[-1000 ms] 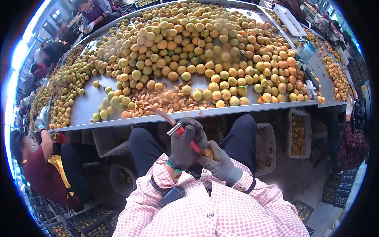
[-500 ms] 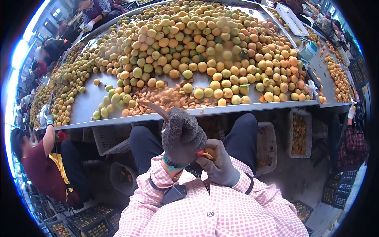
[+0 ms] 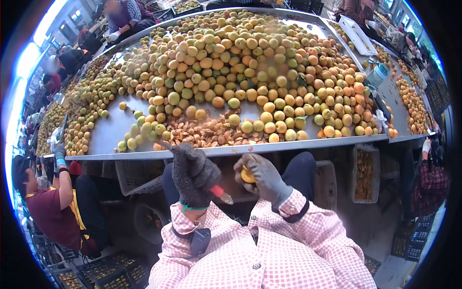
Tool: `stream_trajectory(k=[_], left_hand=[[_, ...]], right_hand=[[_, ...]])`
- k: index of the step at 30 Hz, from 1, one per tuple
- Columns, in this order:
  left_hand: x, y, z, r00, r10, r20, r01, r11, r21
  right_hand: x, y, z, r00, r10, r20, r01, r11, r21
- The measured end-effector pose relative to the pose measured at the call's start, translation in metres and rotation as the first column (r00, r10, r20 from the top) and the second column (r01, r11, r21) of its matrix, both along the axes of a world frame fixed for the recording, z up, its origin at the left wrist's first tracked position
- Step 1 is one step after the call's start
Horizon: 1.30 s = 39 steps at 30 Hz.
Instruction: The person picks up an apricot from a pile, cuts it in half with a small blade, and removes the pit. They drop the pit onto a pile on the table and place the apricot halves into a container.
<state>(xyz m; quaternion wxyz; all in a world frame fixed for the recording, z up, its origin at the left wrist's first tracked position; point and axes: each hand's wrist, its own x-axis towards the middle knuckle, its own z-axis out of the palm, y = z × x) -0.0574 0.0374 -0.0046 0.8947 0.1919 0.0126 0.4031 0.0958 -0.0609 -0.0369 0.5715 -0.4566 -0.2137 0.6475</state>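
Before the table's near edge (image 3: 313,142), left hand (image 3: 190,171) closed round a red-handled tool (image 3: 216,190), right hand (image 3: 265,176) curled on a yellow-orange fruit (image 3: 248,175) at its fingertips, open gap between the hands, bare metal (image 3: 108,131) beyond to the left.

Left hand (image 3: 195,168) hides the middle of the red-handled tool (image 3: 216,190); pale tip out at 4 o'clock from the glove, thin end at 10, too blurred to tell its shape. Right hand (image 3: 263,174) covers most of the yellow fruit (image 3: 247,175); can't tell whole or cut. Smudge blurs part of the fruit pile (image 3: 226,62) at 1. White crate (image 3: 137,180) at 8 partly under the table (image 3: 288,146). Co-worker (image 3: 122,19) at 11: head blurred, clipped by top edge. Shirt (image 3: 260,245) runs off at 6.
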Motion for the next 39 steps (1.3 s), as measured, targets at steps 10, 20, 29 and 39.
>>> stream_trajectory(k=[10,20,29,39], left_hand=[[-0.039,0.005,-0.023,0.986,0.125,-0.112,-0.142,0.977,-0.162],[-0.040,0.017,-0.068,0.992,0.004,-0.126,-0.049,0.934,-0.354],[-0.034,0.023,-0.104,0.965,-0.116,-0.237,0.043,0.956,-0.290],[-0.041,0.030,-0.162,0.844,-0.274,-0.462,0.217,0.960,-0.175]], right_hand=[[0.020,0.133,-0.092,0.532,-0.060,0.845,0.135,0.991,-0.015],[-0.001,0.042,-0.067,0.448,0.119,0.886,-0.258,0.966,0.000],[0.080,0.128,-0.018,-0.116,-0.090,0.989,-0.111,0.991,0.077],[0.105,0.203,-0.032,-0.308,0.228,0.924,-0.052,0.965,-0.255]])
